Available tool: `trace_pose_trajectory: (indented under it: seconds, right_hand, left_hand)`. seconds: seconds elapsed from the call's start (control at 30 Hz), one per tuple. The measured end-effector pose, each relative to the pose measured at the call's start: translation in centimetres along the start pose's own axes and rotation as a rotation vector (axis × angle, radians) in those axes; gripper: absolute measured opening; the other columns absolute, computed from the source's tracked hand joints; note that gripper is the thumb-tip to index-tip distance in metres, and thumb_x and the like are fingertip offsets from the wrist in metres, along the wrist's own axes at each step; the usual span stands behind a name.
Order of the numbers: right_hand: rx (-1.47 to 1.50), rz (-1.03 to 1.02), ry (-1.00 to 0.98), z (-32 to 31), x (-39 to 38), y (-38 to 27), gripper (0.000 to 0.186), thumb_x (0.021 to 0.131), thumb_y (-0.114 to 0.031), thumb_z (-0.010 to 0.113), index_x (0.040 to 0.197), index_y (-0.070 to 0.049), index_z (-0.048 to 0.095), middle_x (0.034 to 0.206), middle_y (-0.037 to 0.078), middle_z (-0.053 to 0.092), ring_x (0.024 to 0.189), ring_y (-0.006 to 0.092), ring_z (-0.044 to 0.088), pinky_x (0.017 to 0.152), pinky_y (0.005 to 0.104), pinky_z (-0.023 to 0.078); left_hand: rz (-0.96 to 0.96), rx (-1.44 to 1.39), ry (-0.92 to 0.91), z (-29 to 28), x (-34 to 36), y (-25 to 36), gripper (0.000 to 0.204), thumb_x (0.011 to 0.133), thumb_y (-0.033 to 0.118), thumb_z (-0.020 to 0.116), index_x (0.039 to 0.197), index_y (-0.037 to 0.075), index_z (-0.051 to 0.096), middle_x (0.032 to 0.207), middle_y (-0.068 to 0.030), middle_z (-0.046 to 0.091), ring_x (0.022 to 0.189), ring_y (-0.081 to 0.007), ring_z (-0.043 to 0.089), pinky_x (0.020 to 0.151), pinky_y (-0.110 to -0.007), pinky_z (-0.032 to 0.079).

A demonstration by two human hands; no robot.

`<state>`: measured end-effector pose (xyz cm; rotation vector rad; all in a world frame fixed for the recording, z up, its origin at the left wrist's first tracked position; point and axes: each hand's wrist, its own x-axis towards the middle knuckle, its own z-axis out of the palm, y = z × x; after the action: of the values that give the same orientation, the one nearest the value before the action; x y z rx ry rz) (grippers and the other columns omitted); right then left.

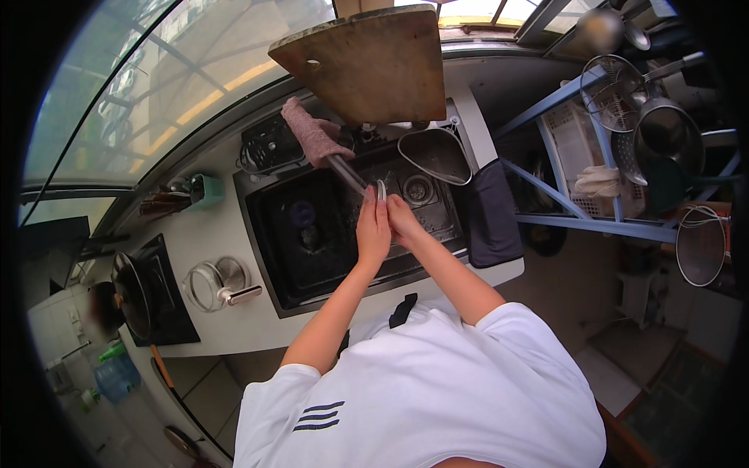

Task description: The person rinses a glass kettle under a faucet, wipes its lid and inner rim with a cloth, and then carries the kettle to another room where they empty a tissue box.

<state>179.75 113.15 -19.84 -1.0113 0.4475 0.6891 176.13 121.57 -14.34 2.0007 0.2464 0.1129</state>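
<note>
Over the black sink (312, 234) — left hand (373, 230) | right hand (403, 221) — both grips clamped on small glass lid (381, 190)

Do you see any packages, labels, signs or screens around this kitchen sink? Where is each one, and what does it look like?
Blue water jug: on the floor at far left, rounded, clear blue; whether it has a label is too small to tell.
Small bottle: just above the jug, green; any label is too small to make out.
No signs or screens show anywhere in view.
</note>
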Motion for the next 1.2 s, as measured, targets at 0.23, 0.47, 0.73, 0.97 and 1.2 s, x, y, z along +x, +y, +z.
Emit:
trace_pose_trajectory:
  seconds: [0.23, 0.47, 0.73, 0.97, 1.2]
  right_hand:
    - [-0.478, -0.459, -0.058, 2.7, -1.9, -0.5, 0.013, 0.095, -0.019, 0.049, 0.089, -0.008, 0.044, 0.064, -0.001, 0.047, 0.055, 0.006, 0.044, 0.047, 0.0226, 0.035]
    - [-0.606, -0.559, 0.284, 1.6, -0.5, -1.6, 0.02, 0.089, -0.02, 0.058, 0.089, -0.002, 0.048, 0.071, 0.01, 0.059, 0.063, 0.0172, 0.058, 0.058, 0.0312, 0.046]
    - [-1.276, -0.76, 0.091, 3.8, -5.1, -4.6, 0.023, 0.085, -0.02, 0.059, 0.099, -0.007, 0.047, 0.082, 0.017, 0.06, 0.075, 0.0365, 0.061, 0.063, 0.0413, 0.049]
    - [-1.338, -0.845, 0.001, 1.9, -5.4, -5.4, 0.042, 0.083, -0.017, 0.061, 0.122, -0.011, 0.049, 0.094, 0.011, 0.054, 0.077, 0.0249, 0.059, 0.066, 0.0346, 0.049]
    - [-0.947, -0.669, 0.274, 0.6, -4.0, -3.2, 0.046, 0.082, -0.021, 0.065, 0.122, -0.006, 0.047, 0.099, 0.013, 0.055, 0.079, 0.0213, 0.06, 0.072, 0.0321, 0.049]
  left_hand:
    - [-0.776, -1.095, -0.013, -3.0, 4.5, 0.0, 0.043, 0.091, 0.052, 0.043, 0.1, 0.011, 0.051, 0.096, -0.0038, 0.055, 0.086, -0.0192, 0.055, 0.077, -0.033, 0.045]
    - [-0.6, -0.875, -0.004, -0.1, 0.3, 2.1, 0.038, 0.096, 0.035, 0.044, 0.125, 0.009, 0.046, 0.119, -0.0063, 0.054, 0.111, -0.0192, 0.05, 0.093, -0.038, 0.04]
    - [-0.577, -0.547, -0.078, -3.4, 2.5, -2.9, 0.034, 0.089, 0.026, 0.06, 0.109, -0.001, 0.055, 0.097, -0.0092, 0.062, 0.086, -0.0182, 0.063, 0.072, -0.033, 0.053]
    - [-0.818, -0.92, -0.186, -5.7, 2.1, -2.6, 0.034, 0.092, 0.021, 0.054, 0.119, 0.001, 0.048, 0.115, -0.0134, 0.057, 0.106, -0.0282, 0.058, 0.088, -0.045, 0.05]
    - [-0.859, -1.236, -0.274, -4.4, 0.0, -5.6, 0.038, 0.094, 0.021, 0.051, 0.128, 0.009, 0.041, 0.126, -0.0106, 0.05, 0.118, -0.0278, 0.049, 0.099, -0.05, 0.041]
